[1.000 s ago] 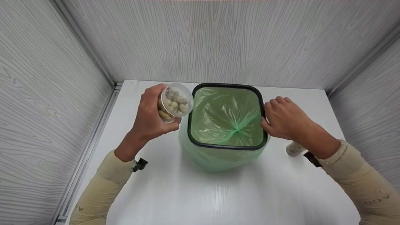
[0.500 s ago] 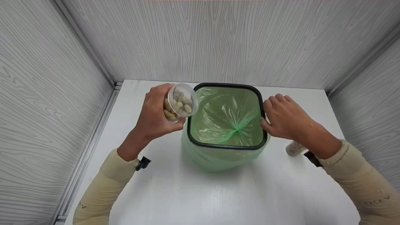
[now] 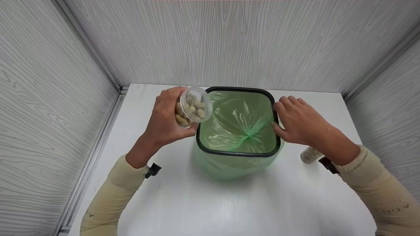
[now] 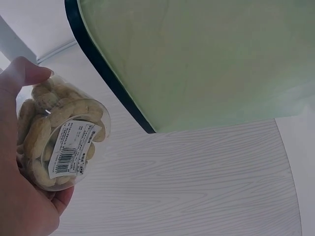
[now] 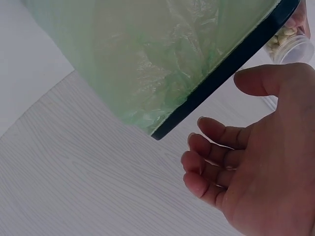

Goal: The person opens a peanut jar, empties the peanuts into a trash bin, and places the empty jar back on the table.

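Note:
My left hand (image 3: 167,114) grips a clear plastic jar (image 3: 193,106) of peanuts in their shells, tilted so its round top faces up and to the right. This end overlaps the left rim of a bin (image 3: 238,154) in the head view. A black frame rings the bin, which is lined with a green plastic bag (image 3: 226,131) gathered in a knot inside. In the left wrist view, the jar's base bears a white label (image 4: 73,148) with a barcode. My right hand (image 3: 297,121) is beside the right rim, fingers loosely bent with nothing between them.
A smaller clear container (image 3: 308,155) with pale contents lies on the white table (image 3: 226,209), partly hidden under my right forearm. Wood-grained panels (image 3: 216,42) enclose the table at the back and both sides.
My left hand has moved right with the jar, bringing its top over the bin's left rim. My right hand's fingers have loosened and lifted slightly at the right rim.

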Tool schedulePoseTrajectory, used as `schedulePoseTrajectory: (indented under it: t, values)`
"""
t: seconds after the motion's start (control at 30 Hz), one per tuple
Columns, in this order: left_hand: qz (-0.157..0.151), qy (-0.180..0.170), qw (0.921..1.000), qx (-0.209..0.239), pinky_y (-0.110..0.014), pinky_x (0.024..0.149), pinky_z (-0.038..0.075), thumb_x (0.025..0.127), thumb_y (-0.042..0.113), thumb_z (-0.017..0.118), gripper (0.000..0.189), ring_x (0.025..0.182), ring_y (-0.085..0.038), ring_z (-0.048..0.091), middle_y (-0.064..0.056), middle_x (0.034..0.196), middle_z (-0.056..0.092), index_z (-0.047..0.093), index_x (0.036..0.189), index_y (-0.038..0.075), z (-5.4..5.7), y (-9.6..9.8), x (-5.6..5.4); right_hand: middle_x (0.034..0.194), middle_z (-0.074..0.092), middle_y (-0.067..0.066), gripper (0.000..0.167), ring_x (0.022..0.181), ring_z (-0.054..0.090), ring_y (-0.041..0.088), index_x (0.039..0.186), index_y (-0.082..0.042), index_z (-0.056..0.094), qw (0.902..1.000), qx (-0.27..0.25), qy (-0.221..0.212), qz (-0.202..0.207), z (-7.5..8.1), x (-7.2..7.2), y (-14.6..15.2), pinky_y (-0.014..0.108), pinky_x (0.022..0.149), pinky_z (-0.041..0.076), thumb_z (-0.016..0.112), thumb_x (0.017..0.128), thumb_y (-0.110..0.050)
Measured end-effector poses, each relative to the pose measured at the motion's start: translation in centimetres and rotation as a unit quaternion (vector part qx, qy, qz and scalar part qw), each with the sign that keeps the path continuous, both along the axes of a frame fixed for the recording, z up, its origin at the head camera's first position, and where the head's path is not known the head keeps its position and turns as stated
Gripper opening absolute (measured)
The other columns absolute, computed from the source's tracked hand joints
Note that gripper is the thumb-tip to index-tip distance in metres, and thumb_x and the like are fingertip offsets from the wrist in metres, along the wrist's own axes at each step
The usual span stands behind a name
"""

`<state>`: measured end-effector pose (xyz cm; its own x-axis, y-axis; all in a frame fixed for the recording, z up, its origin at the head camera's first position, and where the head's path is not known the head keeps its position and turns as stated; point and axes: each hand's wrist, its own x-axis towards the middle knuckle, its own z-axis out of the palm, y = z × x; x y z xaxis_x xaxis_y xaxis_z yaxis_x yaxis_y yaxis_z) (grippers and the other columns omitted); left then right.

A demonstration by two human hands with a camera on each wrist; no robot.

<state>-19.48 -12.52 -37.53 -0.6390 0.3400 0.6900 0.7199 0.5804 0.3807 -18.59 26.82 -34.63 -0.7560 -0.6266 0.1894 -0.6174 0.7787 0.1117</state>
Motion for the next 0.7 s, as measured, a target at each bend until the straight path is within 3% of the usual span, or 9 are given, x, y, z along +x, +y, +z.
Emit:
schedulePoseTrajectory:
  t: [0.3,0.7]
  values:
    - [-0.015,-0.001,0.9999,0.003,-0.054,0.102,0.042,0.071,0.027,0.089,0.086,0.118,-0.035,0.055,-0.019,0.135,0.060,0.050,0.142,0.001,0.2,0.5,-0.1,0.133,0.057,0.026,0.059,0.120,0.056,0.042,0.137,0.008,0.049,0.9989,-0.028,-0.029,0.023,0.6,0.1,-0.5,0.056,0.103,0.049,0.064,0.098,-0.033]
    - [-0.027,-0.004,0.9996,-0.005,-0.054,0.105,0.048,0.073,0.029,0.089,0.086,0.122,-0.035,0.056,-0.020,0.136,0.060,0.050,0.144,0.000,0.6,1.3,-0.2,0.145,0.051,0.026,0.074,0.134,0.052,0.042,0.149,0.004,0.040,0.9943,-0.075,-0.038,0.065,1.7,1.0,-1.9,0.058,0.107,0.049,0.070,0.096,-0.037]
